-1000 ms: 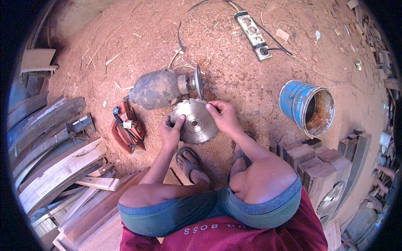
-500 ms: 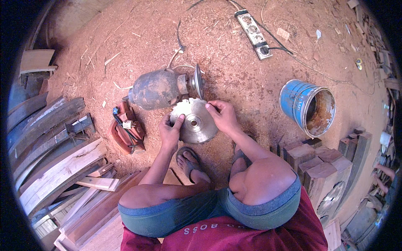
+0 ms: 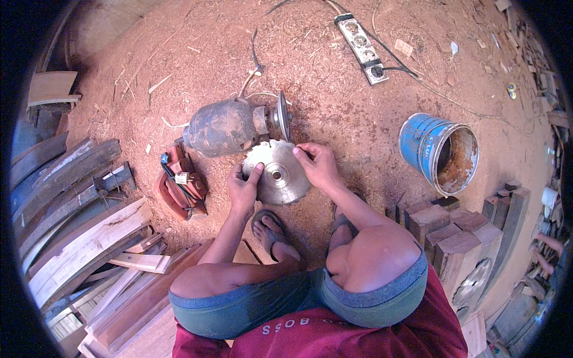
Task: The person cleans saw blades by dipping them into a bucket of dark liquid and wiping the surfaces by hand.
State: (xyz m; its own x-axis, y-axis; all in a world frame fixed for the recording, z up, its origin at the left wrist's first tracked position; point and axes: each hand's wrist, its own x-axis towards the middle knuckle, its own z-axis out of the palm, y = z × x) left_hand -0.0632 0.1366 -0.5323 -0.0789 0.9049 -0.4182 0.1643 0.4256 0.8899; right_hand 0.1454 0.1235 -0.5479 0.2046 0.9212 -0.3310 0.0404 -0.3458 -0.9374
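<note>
Between my hands is a round toothed saw blade (image 3: 285, 186), silver with a hole at its centre. My left hand (image 3: 243, 186) grips its left edge, thumb on the upper face and fingers hidden beneath. On the upper right rim, the fingers of my right hand (image 3: 318, 164) pinch the teeth. Just beyond the blade lies a dusty grey electric motor (image 3: 221, 126). A grinding disc (image 3: 283, 116) stands upright on the motor's shaft, close to the blade's top edge.
An orange-brown power tool (image 3: 181, 190) lies left of my feet. Curved boards (image 3: 89, 244) are stacked at the left. A blue metal bucket (image 3: 421, 146) lies at the right, above wooden blocks (image 3: 459, 230) and another saw blade (image 3: 473, 280). A power strip (image 3: 362, 51) with cables lies ahead on sawdust.
</note>
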